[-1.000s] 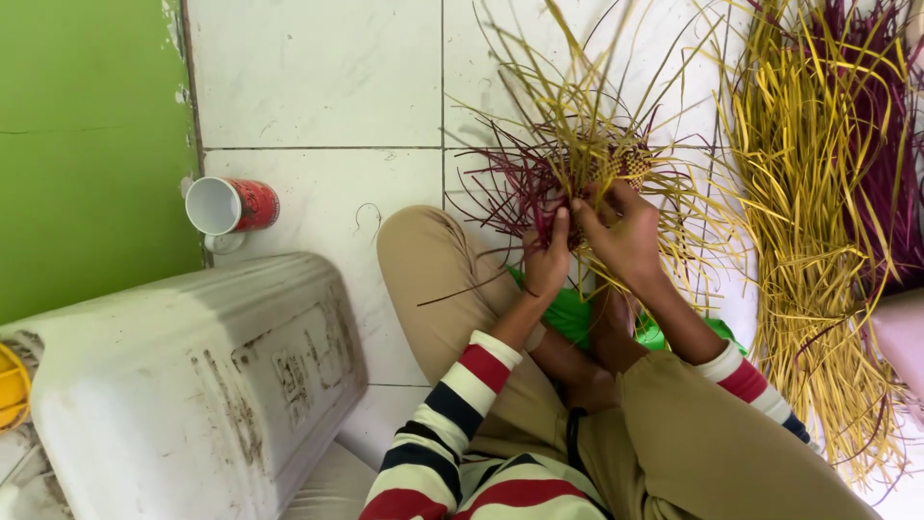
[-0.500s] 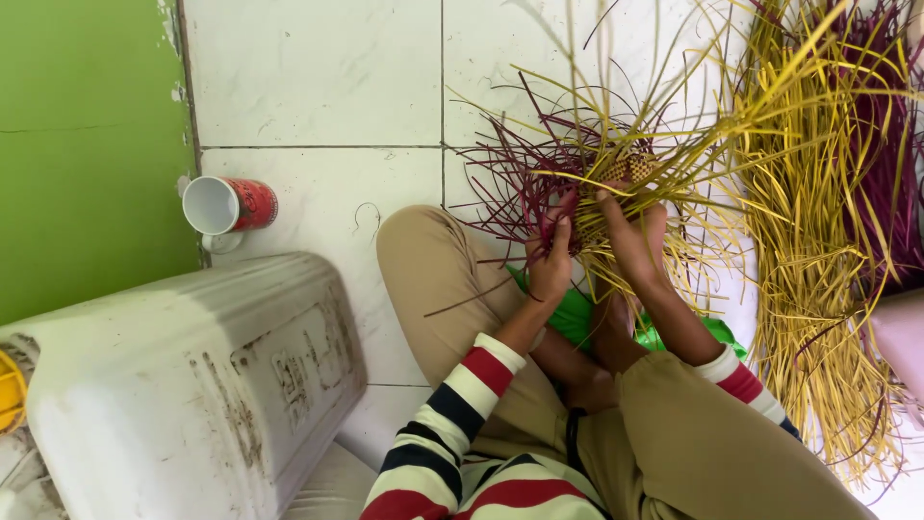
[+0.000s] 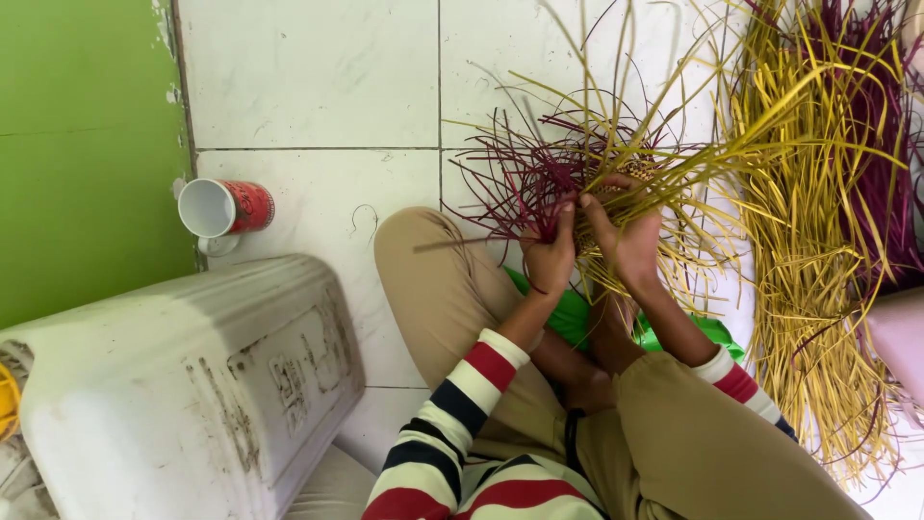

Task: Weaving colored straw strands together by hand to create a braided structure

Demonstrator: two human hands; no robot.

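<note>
left hand (image 3: 549, 258): grip closed on the maroon strands (image 3: 520, 183) at the near edge of the woven piece (image 3: 616, 183). I read it as having slid up a touch from where it sat half a second back.
right hand (image 3: 628, 241): grip pinched on yellow strands (image 3: 674, 173) at the woven core, thumb on top. It sits lower and closer to the left hand than a moment ago.
woven piece: held in the air above the person's lap, over the white tile floor (image 3: 308, 87), loose ends fanning out all round.
change: the yellow ends that pointed up a second ago now sweep right toward the strand pile (image 3: 818, 241). Looks to me like the piece got turned in the hands.
meaning: I judge the weave is mid-way, a new strand being worked in at the core.
nearby: mug (image 3: 223, 207) on its side by the green wall (image 3: 87, 144), white plastic canister (image 3: 183, 385) left of the knee. Neither moved.
</note>
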